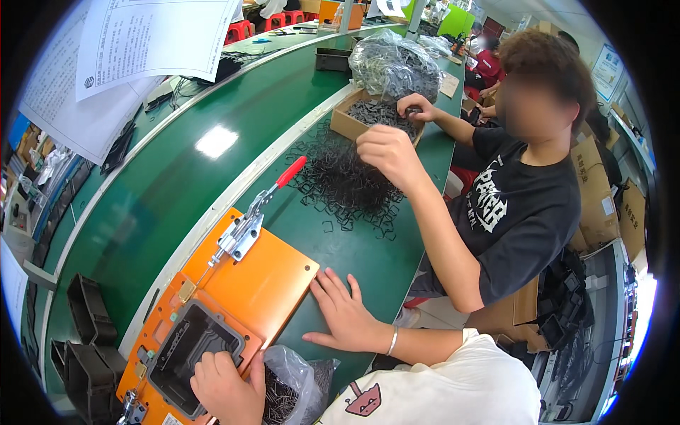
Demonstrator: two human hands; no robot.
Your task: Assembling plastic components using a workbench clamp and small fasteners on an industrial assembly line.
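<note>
Orange fixture [262, 280] sat against splayed, empty right grip [347, 319]; dark housing [193, 347] under curled left grip [223, 386], hold we couldn't tell. Steady bracing mattered, we judged.

One orange fixture [273, 276], two toggle clamps [241, 235], one dark housing [188, 354] in fixture.

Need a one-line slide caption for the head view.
Left hand at a dark housing on an orange fixture with a red-handled clamp; right hand beside the fixture's edge.
</note>
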